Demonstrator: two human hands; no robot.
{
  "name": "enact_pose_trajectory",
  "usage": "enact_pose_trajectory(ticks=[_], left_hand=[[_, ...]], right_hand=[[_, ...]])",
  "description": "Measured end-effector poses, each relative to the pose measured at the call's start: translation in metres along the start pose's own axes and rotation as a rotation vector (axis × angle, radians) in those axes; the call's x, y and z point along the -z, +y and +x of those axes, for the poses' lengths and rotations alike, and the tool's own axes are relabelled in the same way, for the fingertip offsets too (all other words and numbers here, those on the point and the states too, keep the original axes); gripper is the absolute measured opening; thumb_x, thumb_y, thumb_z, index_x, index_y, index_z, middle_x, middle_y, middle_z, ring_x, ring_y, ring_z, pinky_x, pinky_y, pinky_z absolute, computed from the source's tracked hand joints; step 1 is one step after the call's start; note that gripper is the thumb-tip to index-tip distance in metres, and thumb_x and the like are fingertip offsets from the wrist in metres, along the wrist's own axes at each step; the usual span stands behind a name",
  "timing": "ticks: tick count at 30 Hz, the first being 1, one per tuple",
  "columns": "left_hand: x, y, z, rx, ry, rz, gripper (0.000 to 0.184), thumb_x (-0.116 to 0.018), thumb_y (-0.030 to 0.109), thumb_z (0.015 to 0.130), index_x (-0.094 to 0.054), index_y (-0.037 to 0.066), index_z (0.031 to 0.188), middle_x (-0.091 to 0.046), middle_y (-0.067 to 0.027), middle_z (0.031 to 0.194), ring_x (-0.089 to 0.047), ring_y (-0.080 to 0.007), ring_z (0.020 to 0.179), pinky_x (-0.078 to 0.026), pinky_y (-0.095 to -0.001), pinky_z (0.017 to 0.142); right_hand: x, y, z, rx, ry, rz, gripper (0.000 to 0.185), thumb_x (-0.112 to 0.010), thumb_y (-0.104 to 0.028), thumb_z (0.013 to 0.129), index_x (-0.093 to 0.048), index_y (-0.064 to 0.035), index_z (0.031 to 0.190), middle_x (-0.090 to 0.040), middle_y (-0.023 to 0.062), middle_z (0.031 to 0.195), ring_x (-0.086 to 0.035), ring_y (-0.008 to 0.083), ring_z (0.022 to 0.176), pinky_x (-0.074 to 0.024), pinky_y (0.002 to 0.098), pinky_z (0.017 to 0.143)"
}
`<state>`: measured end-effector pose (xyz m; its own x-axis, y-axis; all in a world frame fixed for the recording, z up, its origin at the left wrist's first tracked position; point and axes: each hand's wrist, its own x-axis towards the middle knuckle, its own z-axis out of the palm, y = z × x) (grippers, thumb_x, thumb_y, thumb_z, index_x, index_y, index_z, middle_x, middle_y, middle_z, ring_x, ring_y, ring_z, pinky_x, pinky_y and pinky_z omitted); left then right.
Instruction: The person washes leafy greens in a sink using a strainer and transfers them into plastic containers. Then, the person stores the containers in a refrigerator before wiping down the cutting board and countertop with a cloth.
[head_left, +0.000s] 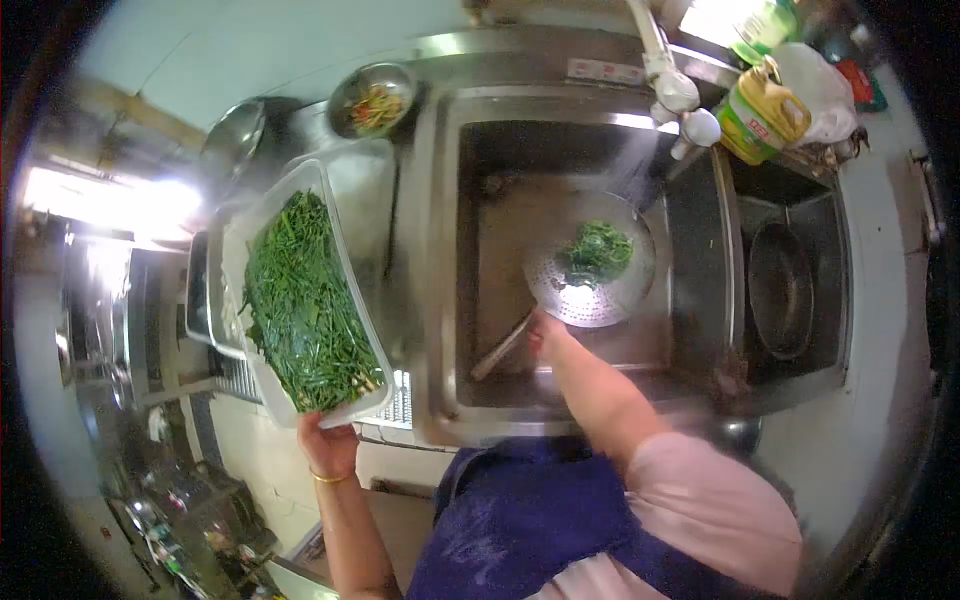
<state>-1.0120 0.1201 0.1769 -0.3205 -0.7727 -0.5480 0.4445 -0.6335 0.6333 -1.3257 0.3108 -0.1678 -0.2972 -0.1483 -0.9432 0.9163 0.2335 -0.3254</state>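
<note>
A large, rectangular stainless-steel sink (490, 350) lies around and beyond the right hand (543, 335), which reaches in over its near side. To the right of that hand, past a steel divider, is a narrower dark metal basin (800, 375) with a dark, round pan (782, 290) in it. Just beyond the left hand (328, 443) is a long, translucent white plastic container (347, 262), heaped with thin green stems and leaves (305, 300). The left hand is closed on the container's near rim.

The right hand is closed around the handle of a round, silver perforated metal strainer (592, 308), close to where handle and bowl meet. The strainer's bowl is directly beyond the hand, inside the sink, and holds a small clump of wet green leaves (600, 252). Beyond the strainer, a white faucet (676, 92) sends a spray of water down toward its far edge.

Farther out and to the right of the right hand stands a yellow plastic jug (762, 115) with a handle. Well beyond the left hand, past the container, a round metal bowl (372, 100) holds small red and green pieces. A thin gold-coloured bracelet (333, 478) circles the left wrist.
</note>
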Motion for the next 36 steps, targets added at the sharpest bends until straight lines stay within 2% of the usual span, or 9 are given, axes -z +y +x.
enact_pose_trajectory(ticks=[4,8,12,14,21,24,30,34,36], left_hand=[[-0.007,-0.008,0.054,0.098,-0.004,0.000,0.033,-0.051,0.010,0.077,-0.058,0.002,0.109,-0.064,-0.0120,0.109,-0.062,-0.0276,0.099,-0.048,-0.0384,0.094],[-0.033,-0.022,0.063,0.081,-0.037,0.108,0.037,-0.051,0.016,0.083,-0.056,0.005,0.118,-0.061,-0.0115,0.115,-0.058,-0.0276,0.107,-0.046,-0.0414,0.095],[-0.038,-0.021,0.067,0.018,0.076,0.156,0.047,-0.042,0.041,0.094,-0.049,0.007,0.127,-0.057,-0.0096,0.123,-0.055,-0.0289,0.109,-0.044,-0.0455,0.096],[-0.041,-0.027,0.064,-0.035,0.084,0.176,0.058,-0.040,0.054,0.093,-0.047,0.008,0.128,-0.056,-0.0084,0.125,-0.055,-0.0265,0.108,-0.045,-0.0419,0.095],[-0.022,-0.027,0.023,0.054,0.403,0.124,0.053,-0.049,0.058,0.087,-0.056,0.009,0.104,-0.059,-0.0023,0.093,-0.058,-0.0191,0.082,-0.050,-0.0344,0.073],[0.033,-0.032,-0.008,0.069,0.423,0.137,0.044,-0.050,0.053,0.089,-0.056,0.011,0.101,-0.059,-0.0020,0.092,-0.057,-0.0183,0.082,-0.049,-0.0331,0.071],[0.136,-0.043,-0.075,0.187,0.425,0.039,0.022,-0.047,0.036,0.094,-0.055,0.016,0.091,-0.057,0.0017,0.084,-0.055,-0.0165,0.079,-0.047,-0.0345,0.072],[0.187,-0.044,-0.130,0.159,0.590,0.045,0.017,-0.047,0.032,0.094,-0.053,0.016,0.096,-0.056,0.0023,0.087,-0.053,-0.0163,0.081,-0.047,-0.0351,0.072],[0.222,-0.046,-0.173,0.112,0.615,0.014,0.016,-0.047,0.031,0.094,-0.052,0.016,0.097,-0.056,0.0018,0.092,-0.053,-0.0168,0.083,-0.047,-0.0352,0.071]], right_hand=[[0.002,-0.047,-0.076,0.003,0.114,-0.116,0.028,-0.063,-0.034,0.083,-0.055,-0.0089,0.092,-0.057,0.0062,0.067,-0.055,0.0184,0.050,-0.0426,0.0380,0.041],[0.060,-0.075,-0.026,0.542,0.469,-0.919,0.031,-0.065,-0.032,0.082,-0.056,-0.0040,0.092,-0.063,0.0111,0.074,-0.061,0.0311,0.063,-0.0495,0.0445,0.057],[0.050,-0.153,-0.052,1.029,0.796,-0.832,0.076,-0.075,-0.038,0.070,-0.039,-0.0152,0.133,-0.041,0.0214,0.134,-0.041,0.0376,0.121,-0.0357,0.0479,0.100],[0.024,-0.177,-0.063,0.810,0.764,-1.046,0.094,-0.078,-0.039,0.066,-0.026,-0.0175,0.141,-0.025,0.0202,0.143,-0.027,0.0418,0.129,-0.0278,0.0513,0.104],[0.021,-0.236,0.009,1.039,0.345,-1.324,0.048,-0.066,-0.031,0.077,-0.056,-0.0134,0.120,-0.045,0.0191,0.132,-0.042,0.0363,0.121,-0.0366,0.0439,0.098],[0.022,-0.312,0.011,0.457,0.152,-1.290,0.049,-0.060,-0.037,0.083,-0.055,-0.0067,0.121,-0.052,0.0185,0.128,-0.050,0.0314,0.117,-0.0391,0.0436,0.097],[0.063,-0.310,0.005,0.371,-0.307,-0.299,0.056,-0.057,-0.045,0.083,-0.054,-0.0063,0.124,-0.054,0.0121,0.128,-0.049,0.0278,0.118,-0.0404,0.0424,0.095],[0.092,-0.313,0.060,0.204,-0.356,0.037,0.057,-0.054,-0.046,0.085,-0.051,-0.0080,0.128,-0.041,0.0124,0.141,-0.037,0.0291,0.129,-0.0305,0.0543,0.100],[0.084,-0.316,0.008,0.467,0.039,-0.530,0.061,-0.055,-0.046,0.084,-0.047,-0.0102,0.132,-0.037,0.0129,0.143,-0.035,0.0314,0.130,-0.0296,0.0588,0.099]])
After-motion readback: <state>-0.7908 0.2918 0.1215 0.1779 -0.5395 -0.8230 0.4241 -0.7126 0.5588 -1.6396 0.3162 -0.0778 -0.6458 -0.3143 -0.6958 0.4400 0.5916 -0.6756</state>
